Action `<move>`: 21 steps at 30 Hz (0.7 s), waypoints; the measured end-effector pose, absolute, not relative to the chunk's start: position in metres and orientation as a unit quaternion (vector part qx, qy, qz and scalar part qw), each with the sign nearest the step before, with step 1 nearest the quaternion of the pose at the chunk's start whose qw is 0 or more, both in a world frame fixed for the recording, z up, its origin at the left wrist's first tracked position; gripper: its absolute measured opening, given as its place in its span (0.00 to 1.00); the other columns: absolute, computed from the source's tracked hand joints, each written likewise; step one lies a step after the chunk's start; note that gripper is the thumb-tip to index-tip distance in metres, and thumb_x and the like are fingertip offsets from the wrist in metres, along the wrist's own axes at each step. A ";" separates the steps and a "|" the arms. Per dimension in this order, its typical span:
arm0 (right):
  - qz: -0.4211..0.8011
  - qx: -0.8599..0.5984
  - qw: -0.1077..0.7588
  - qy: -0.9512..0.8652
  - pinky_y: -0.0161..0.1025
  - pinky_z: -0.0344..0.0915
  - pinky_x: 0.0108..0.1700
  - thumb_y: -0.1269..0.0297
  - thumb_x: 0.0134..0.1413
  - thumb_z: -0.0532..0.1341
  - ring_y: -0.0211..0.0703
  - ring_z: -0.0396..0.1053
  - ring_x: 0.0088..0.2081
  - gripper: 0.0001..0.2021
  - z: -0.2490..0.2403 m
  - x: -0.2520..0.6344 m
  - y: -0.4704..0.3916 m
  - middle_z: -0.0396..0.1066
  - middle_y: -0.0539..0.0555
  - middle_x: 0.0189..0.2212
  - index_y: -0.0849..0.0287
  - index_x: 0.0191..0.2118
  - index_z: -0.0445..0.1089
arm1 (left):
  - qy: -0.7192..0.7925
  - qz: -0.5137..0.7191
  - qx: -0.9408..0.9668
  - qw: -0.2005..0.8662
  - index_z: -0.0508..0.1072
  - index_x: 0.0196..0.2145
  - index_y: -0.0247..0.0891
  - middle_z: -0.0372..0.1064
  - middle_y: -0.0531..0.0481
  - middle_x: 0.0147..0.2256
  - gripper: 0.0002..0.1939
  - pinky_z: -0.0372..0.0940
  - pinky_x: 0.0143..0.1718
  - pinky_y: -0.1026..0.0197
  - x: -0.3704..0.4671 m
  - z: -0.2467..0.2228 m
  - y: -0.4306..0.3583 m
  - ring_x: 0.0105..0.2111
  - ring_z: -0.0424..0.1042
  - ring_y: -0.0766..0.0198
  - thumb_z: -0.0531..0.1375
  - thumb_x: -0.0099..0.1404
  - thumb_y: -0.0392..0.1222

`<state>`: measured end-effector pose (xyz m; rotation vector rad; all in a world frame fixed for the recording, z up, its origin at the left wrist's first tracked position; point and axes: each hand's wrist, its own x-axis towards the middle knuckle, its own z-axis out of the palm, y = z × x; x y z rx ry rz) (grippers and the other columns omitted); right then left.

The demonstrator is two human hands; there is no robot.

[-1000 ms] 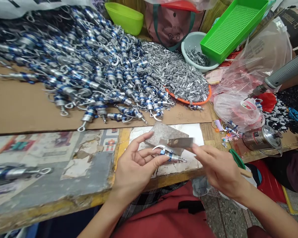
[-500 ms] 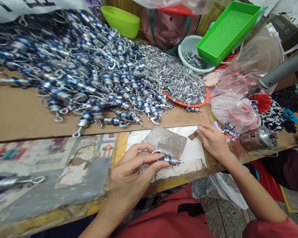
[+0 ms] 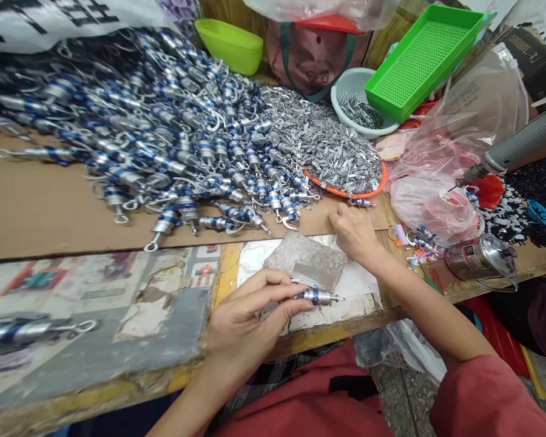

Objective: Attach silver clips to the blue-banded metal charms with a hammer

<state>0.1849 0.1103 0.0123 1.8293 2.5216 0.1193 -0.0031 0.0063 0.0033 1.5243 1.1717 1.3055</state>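
My left hand [image 3: 250, 321] pinches a blue-banded metal cylinder [image 3: 317, 296] between thumb and fingers. Its thin pointed end faces right, and a curved silver piece shows near the fingertips. A flat grey stone slab [image 3: 295, 258] with a smooth rectangular patch lies just behind it on the white-topped table section. My right hand [image 3: 353, 229] is at the front edge of the cardboard, with fingers curled downward. What those fingers hold, if anything, is hidden. Close beyond them is a pile of small flat metal links [image 3: 332, 145] with an orange rim [image 3: 368, 194].
A large heap of similar blue-banded cylinders [image 3: 177, 139] covers the cardboard [image 3: 40, 212]. At the right are a grey power screwdriver [image 3: 523, 145], plastic bags [image 3: 437, 206] and a lidded glass pot [image 3: 473, 261]. Behind stand a pale bowl [image 3: 346, 91] and a green tray [image 3: 423, 60].
My right hand has moved left and away from me, onto the cardboard edge. The flat brown piece at its fingertips no longer shows. My left hand keeps its hold on the cylinder.
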 end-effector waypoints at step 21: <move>-0.223 0.305 -0.421 0.825 0.37 0.72 0.42 0.72 0.56 0.59 0.41 0.73 0.40 0.07 0.040 0.176 0.004 0.76 0.61 0.34 0.67 0.40 0.71 | 0.423 0.528 0.532 0.510 0.80 0.27 0.50 0.73 0.56 0.26 0.13 0.65 0.25 0.72 -0.004 0.020 0.002 0.26 0.71 0.71 0.66 0.49 0.29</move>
